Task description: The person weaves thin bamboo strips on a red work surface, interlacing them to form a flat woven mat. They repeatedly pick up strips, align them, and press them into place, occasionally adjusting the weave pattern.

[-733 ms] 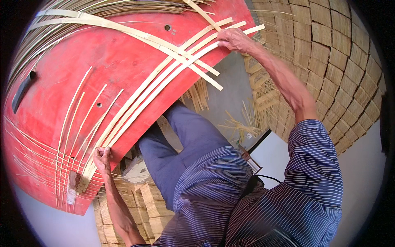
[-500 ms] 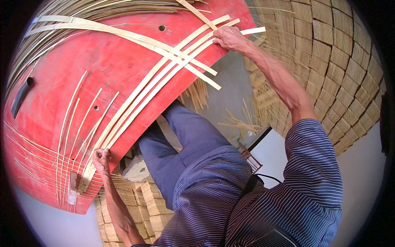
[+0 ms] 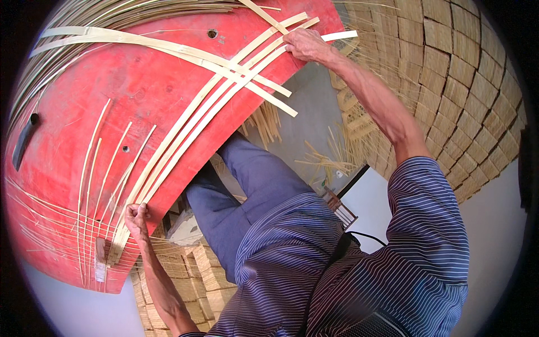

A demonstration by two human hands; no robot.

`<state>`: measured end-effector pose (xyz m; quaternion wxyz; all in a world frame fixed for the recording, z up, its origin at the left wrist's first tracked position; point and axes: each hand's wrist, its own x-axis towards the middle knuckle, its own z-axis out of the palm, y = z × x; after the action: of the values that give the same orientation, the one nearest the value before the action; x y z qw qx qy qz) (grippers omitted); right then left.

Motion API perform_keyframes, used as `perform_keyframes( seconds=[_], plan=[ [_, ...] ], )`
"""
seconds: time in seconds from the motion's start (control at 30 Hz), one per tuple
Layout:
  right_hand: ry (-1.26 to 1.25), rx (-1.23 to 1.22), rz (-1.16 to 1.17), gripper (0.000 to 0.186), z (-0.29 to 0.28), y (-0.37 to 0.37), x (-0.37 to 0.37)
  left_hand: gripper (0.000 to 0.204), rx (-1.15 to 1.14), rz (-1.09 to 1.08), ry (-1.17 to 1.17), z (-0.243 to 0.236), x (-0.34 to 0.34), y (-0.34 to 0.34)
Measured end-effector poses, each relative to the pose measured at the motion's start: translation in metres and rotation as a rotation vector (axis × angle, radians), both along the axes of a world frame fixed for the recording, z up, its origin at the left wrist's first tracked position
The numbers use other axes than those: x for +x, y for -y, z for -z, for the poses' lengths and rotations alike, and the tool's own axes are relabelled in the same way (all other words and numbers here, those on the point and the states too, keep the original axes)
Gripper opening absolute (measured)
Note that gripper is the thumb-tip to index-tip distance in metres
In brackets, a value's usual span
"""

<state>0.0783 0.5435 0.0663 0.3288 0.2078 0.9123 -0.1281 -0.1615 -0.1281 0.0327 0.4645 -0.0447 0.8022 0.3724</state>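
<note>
Left hand (image 3: 136,219): at the near end of the long strips (image 3: 266,65), thumb and fingertips together; grip clamped on the strips near the lower edge of the worktop (image 3: 140,90).

Right hand (image 3: 306,45): at the upper end of the same strips, by the worktop's right corner; fingers curled over, grip clamped on the strips. Which of them the curled fingers pinch is hard to make out from above.

Long strips: three, flat, pale, side by side, laid diagonally across the worktop between the two hands; one end juts out beyond the right hand, past the worktop edge.

Crossing strips (image 3: 118,37): two, pale, flat, running from the upper left and crossing the long strips; their tips overhang the edge.

Single strip (image 3: 264,16): pale, slanting down from the top, its lower end at the right hand.

Thin strips (image 3: 143,144): several, fanned upright left of the long strips, their lower parts meeting fine crosswise strands.

Block (image 3: 100,259): small, brown above and whitish below, lying over the foot of the thin strips.

Worktop: red, curved in view, with round holes.

Dark handle-like piece (image 3: 25,141): curved, at the far left.

Sheaf of slender strips (image 3: 140,16): brownish, along the worktop's top left.

Stacked bundles (image 3: 471,78): tan, blocky, in rows at right.

Loose offcuts (image 3: 331,160): pale, beneath the worktop's level, near the bundles.
</note>
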Motion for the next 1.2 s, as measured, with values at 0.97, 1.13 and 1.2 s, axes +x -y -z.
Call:
perform_keyframes(
  seconds=[0.97,1.13,1.2],
  plan=[
    [-0.009,0.291,0.201,0.019,-0.010,0.045,-0.011,0.017,0.032,-0.053,0.026,-0.003,-0.001,-0.006],
    [-0.188,0.238,0.081,0.028,-0.036,0.038,-0.029,0.016,0.004,-0.065,-0.059,-0.003,0.007,0.011],
    [-0.346,0.320,0.005,0.029,-0.045,0.031,-0.046,0.017,-0.035,-0.075,-0.036,-0.014,0.003,-0.002]
  ],
)
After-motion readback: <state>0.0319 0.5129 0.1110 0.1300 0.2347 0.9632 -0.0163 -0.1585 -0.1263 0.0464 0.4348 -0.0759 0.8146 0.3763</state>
